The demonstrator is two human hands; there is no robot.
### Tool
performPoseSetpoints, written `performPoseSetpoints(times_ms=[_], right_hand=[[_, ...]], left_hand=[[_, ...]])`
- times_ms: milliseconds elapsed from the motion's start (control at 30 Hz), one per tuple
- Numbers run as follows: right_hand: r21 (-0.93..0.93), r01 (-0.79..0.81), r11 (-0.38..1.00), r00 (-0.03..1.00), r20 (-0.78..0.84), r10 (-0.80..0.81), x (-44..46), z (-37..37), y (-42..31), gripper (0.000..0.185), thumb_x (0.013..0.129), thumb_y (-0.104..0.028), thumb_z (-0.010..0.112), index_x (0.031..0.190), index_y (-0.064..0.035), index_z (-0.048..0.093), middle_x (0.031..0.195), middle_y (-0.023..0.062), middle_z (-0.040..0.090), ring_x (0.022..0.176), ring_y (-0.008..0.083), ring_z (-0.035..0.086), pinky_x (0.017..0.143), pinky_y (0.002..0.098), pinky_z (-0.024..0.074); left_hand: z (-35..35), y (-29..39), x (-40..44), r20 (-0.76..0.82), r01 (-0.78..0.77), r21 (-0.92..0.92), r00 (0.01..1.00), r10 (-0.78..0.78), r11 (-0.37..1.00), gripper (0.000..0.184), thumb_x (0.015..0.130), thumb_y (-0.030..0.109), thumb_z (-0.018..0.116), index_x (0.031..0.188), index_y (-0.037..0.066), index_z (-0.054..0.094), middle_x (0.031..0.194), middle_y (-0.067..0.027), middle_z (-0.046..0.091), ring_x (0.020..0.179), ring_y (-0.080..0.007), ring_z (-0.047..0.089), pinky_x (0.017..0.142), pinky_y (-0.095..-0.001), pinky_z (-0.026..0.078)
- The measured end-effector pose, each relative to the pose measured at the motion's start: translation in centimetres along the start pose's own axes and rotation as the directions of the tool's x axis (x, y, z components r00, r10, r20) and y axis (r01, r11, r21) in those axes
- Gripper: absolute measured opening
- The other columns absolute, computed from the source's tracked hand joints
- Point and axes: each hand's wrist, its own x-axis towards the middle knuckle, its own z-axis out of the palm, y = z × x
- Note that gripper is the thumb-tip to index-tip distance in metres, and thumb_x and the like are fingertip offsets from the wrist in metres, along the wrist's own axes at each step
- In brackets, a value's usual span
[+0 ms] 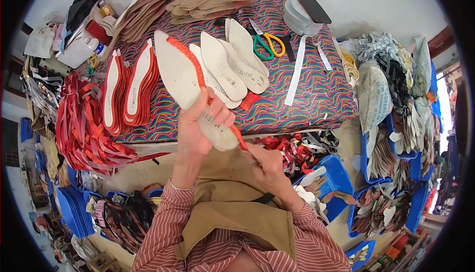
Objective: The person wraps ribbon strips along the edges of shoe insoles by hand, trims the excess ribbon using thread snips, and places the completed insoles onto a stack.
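Note:
My left hand (200, 121) is closed around the middle of a white insole (175, 69), held up above the table's front edge. A shiny red strip (188, 54) runs along the insole's right edge, from near the toe down past the heel. In my right hand (267, 165), the fingers pinch the strip's lower end just beside the heel. Several plain white insoles (225, 69) lie on the table behind. To the left are two stacks of red-edged insoles (139, 86), next to a bundle of red strips (81, 118) hanging over the edge.
Scissors (269, 47), a white tape strip (296, 74), a tape roll (299, 17) and a phone (312, 8) lie at the table's right. Brown insole stacks (208, 0) line the back. Blue bins (336, 178) and scraps (297, 150) sit below the front edge.

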Motion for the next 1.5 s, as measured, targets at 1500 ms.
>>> performPoseSetpoints(times_ms=[1500], right_hand=[[0.431, -0.489, 0.758, 0.839, 0.469, 0.274, 6.4, -8.5, -1.6, 0.007, 0.083, -0.009, 0.071, 0.082, -0.0035, 0.067, 0.065, -0.0006, 0.061, 0.053, 0.0029, 0.045, 0.05, 0.0157, 0.0348]], left_hand=[[3.1, 7.8, -1.7, 0.253, -0.416, 0.86, 0.85, -0.462, -0.294, 0.016, 0.079, 0.009, 0.071, 0.093, 0.003, 0.069, 0.069, -0.0086, 0.064, 0.053, -0.0262, 0.052, 0.052, -0.0343, 0.04]])
